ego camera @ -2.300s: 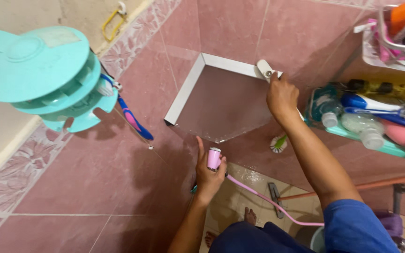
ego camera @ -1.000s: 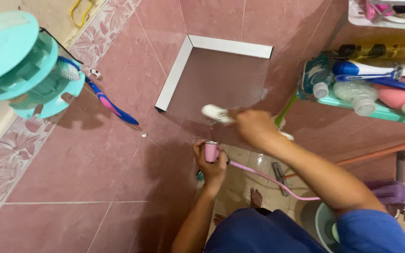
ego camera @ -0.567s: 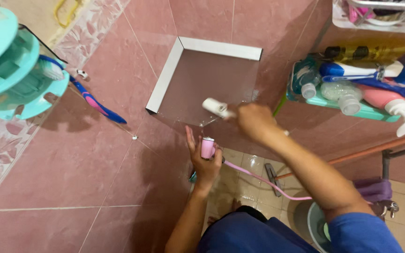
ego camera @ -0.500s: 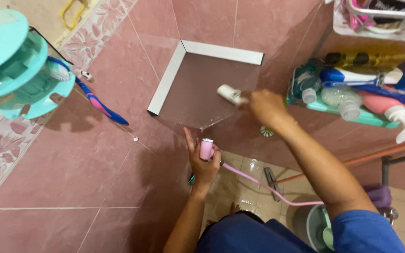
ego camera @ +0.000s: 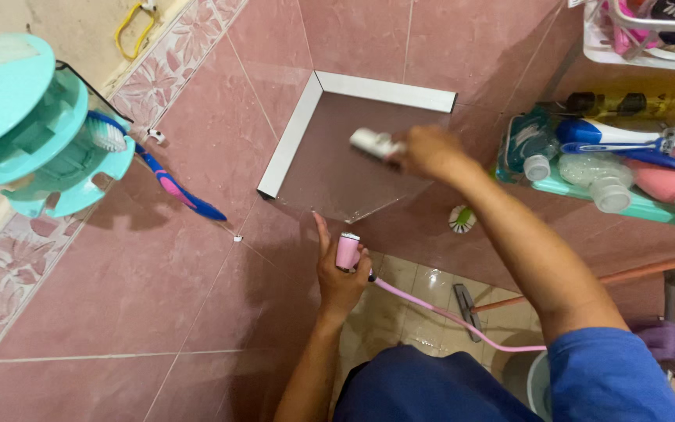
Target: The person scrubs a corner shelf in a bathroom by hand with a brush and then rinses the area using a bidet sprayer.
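1. Nearest, the left hand [ego camera: 341, 273] is wrapped around a small pink spray head [ego camera: 347, 251], index finger stretched up against the pink tiled wall [ego camera: 158, 289]. A thin pink hose [ego camera: 447, 316] trails from the head down towards the wet floor. The head looks like light, rigid plastic, likely slippery when wet, so a full grip around its short body seems safest; the hose is soft and will drag a little.
2. Further on, the right hand [ego camera: 430, 150] is closed on the handle of a white scrub brush [ego camera: 374, 143], blurred, held against the recessed wall niche [ego camera: 353, 168] with its white-trimmed edge. The brush seems light and stiff, best held by the handle.
3. Left of the niche, a blue and pink toothbrush [ego camera: 167, 181] sticks out of a teal holder [ego camera: 33, 133].
4. Farthest right, a teal shelf tray [ego camera: 650, 209] holds bottles and tubes lying on their sides; above it a white basket [ego camera: 642, 47] holds pink items I cannot make out.
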